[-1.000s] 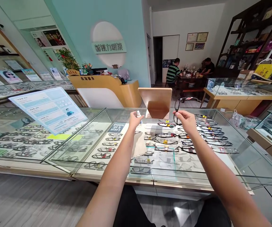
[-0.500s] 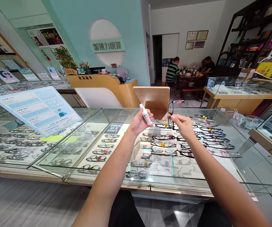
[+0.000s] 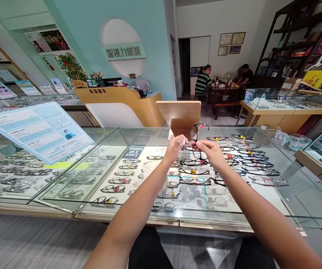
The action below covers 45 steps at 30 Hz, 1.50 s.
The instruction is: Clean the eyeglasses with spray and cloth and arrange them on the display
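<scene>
My left hand (image 3: 173, 148) is closed around a small white spray bottle (image 3: 182, 142), mostly hidden by the fingers. Just to its right, my right hand (image 3: 213, 152) pinches a pair of dark-framed eyeglasses (image 3: 197, 135) near the bridge. The glasses are turned on end, one lens above the other, with a temple sticking out to the right and a red mark by it. Bottle and glasses are close together; whether they touch I cannot tell. Both hands are above the glass display counter (image 3: 127, 209), over rows of spectacle frames (image 3: 193, 171).
A wooden-backed stand (image 3: 177, 106) rises on the counter beyond my hands. A tilted blue-and-white leaflet (image 3: 40, 130) stands at left. Farther back are a cashier desk (image 3: 116, 95), another display case (image 3: 284, 110) and two people seated at a table (image 3: 225, 89).
My left hand has moved right with the spray bottle and turned it toward the glasses. My right hand has shifted slightly left and lower, bringing the glasses beside the bottle.
</scene>
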Available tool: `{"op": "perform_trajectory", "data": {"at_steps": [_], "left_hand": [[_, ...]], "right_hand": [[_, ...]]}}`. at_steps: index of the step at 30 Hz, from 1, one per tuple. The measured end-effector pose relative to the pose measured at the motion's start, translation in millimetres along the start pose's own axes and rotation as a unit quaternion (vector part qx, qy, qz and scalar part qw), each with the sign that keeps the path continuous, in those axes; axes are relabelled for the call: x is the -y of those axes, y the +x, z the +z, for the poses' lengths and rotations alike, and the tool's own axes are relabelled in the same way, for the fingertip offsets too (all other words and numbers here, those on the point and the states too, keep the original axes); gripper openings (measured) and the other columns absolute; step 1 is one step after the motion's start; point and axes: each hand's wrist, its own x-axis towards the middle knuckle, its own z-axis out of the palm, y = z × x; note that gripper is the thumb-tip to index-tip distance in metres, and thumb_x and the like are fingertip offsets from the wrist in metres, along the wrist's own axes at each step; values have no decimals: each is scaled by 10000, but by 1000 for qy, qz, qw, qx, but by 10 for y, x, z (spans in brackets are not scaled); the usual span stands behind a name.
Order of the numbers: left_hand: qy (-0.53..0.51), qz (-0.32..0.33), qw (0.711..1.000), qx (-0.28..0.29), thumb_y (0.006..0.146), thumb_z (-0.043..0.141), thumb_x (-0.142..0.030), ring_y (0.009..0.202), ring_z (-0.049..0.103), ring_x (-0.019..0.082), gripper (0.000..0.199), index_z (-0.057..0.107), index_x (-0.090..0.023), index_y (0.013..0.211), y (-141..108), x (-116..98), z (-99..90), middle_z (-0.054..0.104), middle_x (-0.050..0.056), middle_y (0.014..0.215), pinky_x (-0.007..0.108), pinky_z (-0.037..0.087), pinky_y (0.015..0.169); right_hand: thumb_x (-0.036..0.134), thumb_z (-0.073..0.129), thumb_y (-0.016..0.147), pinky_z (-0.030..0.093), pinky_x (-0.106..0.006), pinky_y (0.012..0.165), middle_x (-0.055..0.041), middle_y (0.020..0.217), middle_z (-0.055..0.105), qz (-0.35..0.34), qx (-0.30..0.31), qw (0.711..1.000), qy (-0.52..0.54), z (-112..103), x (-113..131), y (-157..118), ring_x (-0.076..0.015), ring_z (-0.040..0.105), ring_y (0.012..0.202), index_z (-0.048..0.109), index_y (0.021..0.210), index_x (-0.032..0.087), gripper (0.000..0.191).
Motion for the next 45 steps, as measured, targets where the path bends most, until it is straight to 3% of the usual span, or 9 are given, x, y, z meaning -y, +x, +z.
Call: {"op": "perform_trajectory", "data": {"at_steps": [4, 11, 20, 28, 33, 36, 39, 42, 45], "left_hand": [[70, 28, 997, -2, 884, 549, -846, 627, 456, 139, 667, 539, -210, 681, -16, 24, 46, 538, 4, 667, 310, 384, 628], [62, 23, 998, 17, 911, 490, -837, 657, 491, 154, 654, 536, -218, 705, -20, -49, 15, 533, 11, 702, 317, 417, 653], [178, 4, 973, 149, 930, 534, -758, 706, 448, 162, 597, 543, -202, 710, -64, 40, 22, 529, 4, 722, 318, 356, 683], [172, 25, 973, 149, 957, 525, -720, 721, 445, 169, 560, 524, -212, 722, -18, 63, -88, 511, -5, 720, 317, 369, 721], [179, 24, 971, 155, 952, 527, -761, 723, 459, 169, 596, 527, -209, 728, -48, 48, -46, 530, -3, 731, 308, 366, 709], [155, 20, 981, 113, 931, 517, -804, 706, 467, 167, 614, 557, -211, 779, -18, 18, -84, 544, 2, 742, 311, 392, 702], [174, 23, 984, 9, 924, 576, -695, 757, 505, 173, 489, 578, -213, 839, 90, 43, -252, 602, 19, 833, 311, 422, 744], [228, -55, 964, -127, 920, 580, -467, 892, 598, 201, 240, 591, -233, 973, 231, 161, -521, 666, 33, 972, 313, 462, 826], [280, -136, 928, -205, 894, 595, -329, 958, 631, 244, 200, 557, -236, 1067, 322, 331, -808, 668, 56, 1013, 343, 467, 843]], "right_hand": [[724, 841, 804, 541, -417, 894, -56, 893, 821, -6, 19, 1000, -7, 49, -12, -30, -233, 665, 861, 892, 875, 270, 462], [675, 841, 827, 536, -395, 886, -60, 964, 832, 9, 15, 1000, 21, 25, 0, -21, -227, 661, 882, 889, 909, 262, 424], [627, 841, 855, 538, -371, 912, -66, 1087, 842, 28, -18, 993, 110, -53, -70, 39, -229, 720, 952, 879, 1018, 260, 403], [638, 836, 860, 549, -344, 925, -63, 1103, 843, 31, -14, 993, 110, -45, -59, 26, -215, 730, 983, 866, 1025, 251, 421], [674, 854, 809, 562, -354, 917, -73, 1073, 842, 45, -16, 993, 112, -24, -38, 27, -233, 745, 1002, 854, 986, 235, 474], [646, 858, 815, 570, -343, 898, -70, 1076, 841, 43, -15, 991, 129, -21, 0, 23, -216, 732, 968, 856, 993, 234, 449], [594, 872, 825, 567, -307, 864, -61, 1087, 837, 54, -22, 985, 162, -34, 37, 20, -177, 704, 905, 862, 1019, 236, 407], [557, 895, 815, 554, -270, 800, -55, 1095, 833, 71, -29, 977, 201, -56, 47, 23, -151, 687, 865, 861, 1027, 236, 386], [551, 900, 813, 546, -268, 765, -55, 1082, 832, 78, -32, 973, 217, -77, 34, 32, -152, 690, 852, 854, 1037, 239, 387]]}}
